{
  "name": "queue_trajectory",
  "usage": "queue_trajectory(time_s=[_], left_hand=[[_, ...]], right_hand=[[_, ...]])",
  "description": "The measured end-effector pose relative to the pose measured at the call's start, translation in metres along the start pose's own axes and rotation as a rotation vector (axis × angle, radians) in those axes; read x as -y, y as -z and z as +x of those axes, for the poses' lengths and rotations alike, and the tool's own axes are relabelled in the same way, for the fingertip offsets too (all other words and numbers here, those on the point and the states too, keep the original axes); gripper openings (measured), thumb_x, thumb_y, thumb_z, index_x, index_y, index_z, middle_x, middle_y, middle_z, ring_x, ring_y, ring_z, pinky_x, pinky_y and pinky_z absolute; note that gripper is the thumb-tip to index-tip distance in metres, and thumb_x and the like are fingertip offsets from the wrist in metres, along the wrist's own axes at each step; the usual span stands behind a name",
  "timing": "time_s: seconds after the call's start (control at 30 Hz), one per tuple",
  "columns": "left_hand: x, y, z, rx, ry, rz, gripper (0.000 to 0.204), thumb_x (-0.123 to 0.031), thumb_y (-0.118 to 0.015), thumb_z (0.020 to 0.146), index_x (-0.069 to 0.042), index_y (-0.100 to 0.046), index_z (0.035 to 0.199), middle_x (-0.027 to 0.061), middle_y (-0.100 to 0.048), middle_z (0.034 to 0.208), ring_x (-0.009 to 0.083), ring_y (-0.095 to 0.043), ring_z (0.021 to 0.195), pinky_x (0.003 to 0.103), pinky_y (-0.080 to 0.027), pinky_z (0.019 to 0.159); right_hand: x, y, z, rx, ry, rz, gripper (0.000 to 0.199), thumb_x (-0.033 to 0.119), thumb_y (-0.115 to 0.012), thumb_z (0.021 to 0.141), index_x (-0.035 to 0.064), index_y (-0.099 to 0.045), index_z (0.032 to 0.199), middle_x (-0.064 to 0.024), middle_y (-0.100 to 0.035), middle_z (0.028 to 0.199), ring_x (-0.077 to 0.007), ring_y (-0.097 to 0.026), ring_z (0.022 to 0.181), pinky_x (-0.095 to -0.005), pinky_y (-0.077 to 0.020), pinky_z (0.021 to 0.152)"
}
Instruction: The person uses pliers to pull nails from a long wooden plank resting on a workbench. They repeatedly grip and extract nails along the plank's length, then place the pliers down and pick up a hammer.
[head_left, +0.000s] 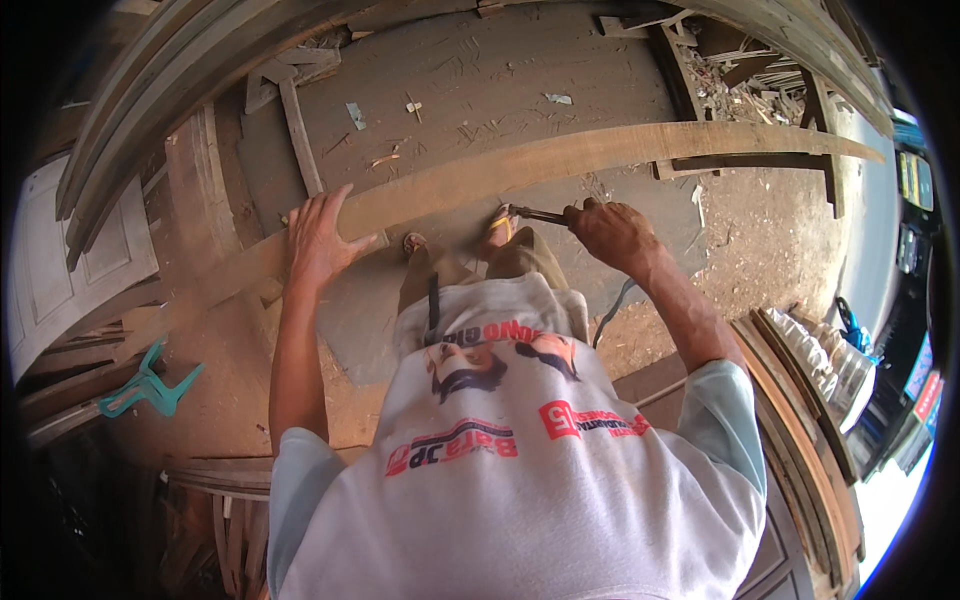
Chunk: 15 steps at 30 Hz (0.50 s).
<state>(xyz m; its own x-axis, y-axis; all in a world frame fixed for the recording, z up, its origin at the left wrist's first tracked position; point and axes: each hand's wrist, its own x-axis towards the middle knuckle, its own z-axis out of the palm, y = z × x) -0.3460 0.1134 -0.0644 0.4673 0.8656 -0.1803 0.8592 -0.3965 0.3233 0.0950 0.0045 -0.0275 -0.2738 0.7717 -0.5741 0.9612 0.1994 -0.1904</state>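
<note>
A long, light-brown wooden plank lies across in front of me, its ends bent by the lens. My left hand rests on the plank left of centre, fingers stretched out and thumb spread. To the right, on the near side of the plank, my right hand is closed round a slim dark hand tool. That tool points left toward my sandalled foot; its exact kind is not clear. It appears apart from the plank's near edge.
Wooden supports stand beyond the plank. Shavings and scraps litter the grey floor sheet. Long boards arch over the far left, above a white panelled door. A teal plastic object lies left; stacked timber stands right. A dark cable curves nearby.
</note>
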Motion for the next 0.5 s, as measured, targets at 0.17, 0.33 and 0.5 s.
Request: queue_trajectory(time_s=[0.17,0.33,0.5], left_hand=[[-0.005,0.006,0.001,0.069,0.055,0.062,0.09,-0.037,-0.094,0.074,-0.015,-0.053,0.151,0.012,-0.064,0.137,0.0318,-0.059,0.13,0.048,-0.041,0.11],[0.005,-0.002,-0.002,0.017,0.025,0.031,0.093,-0.039,-0.094,0.073,-0.016,-0.052,0.153,0.0113,-0.063,0.14,0.0319,-0.056,0.133,0.047,-0.039,0.114],[0.01,0.014,-0.007,-0.049,-0.084,-0.244,0.099,-0.04,-0.095,0.071,-0.016,-0.051,0.155,0.0098,-0.052,0.152,0.0315,-0.044,0.146,0.049,-0.032,0.123]], right_hand=[[-0.024,-0.025,0.005,0.051,0.025,0.286,0.029,0.014,-0.054,0.102,0.0058,-0.066,0.127,-0.0252,-0.074,0.103,-0.042,-0.074,0.096,-0.0532,-0.0588,0.085],[0.049,-0.046,0.002,-0.014,0.095,0.832,0.048,0.01,-0.054,0.101,0.0071,-0.056,0.149,-0.0305,-0.072,0.115,-0.0477,-0.069,0.107,-0.0524,-0.0547,0.094],[0.153,-0.082,0.02,-0.188,-0.099,1.013,0.046,0.019,-0.054,0.104,-0.0001,-0.055,0.146,-0.0318,-0.07,0.119,-0.0461,-0.067,0.117,-0.0483,-0.0514,0.101]])
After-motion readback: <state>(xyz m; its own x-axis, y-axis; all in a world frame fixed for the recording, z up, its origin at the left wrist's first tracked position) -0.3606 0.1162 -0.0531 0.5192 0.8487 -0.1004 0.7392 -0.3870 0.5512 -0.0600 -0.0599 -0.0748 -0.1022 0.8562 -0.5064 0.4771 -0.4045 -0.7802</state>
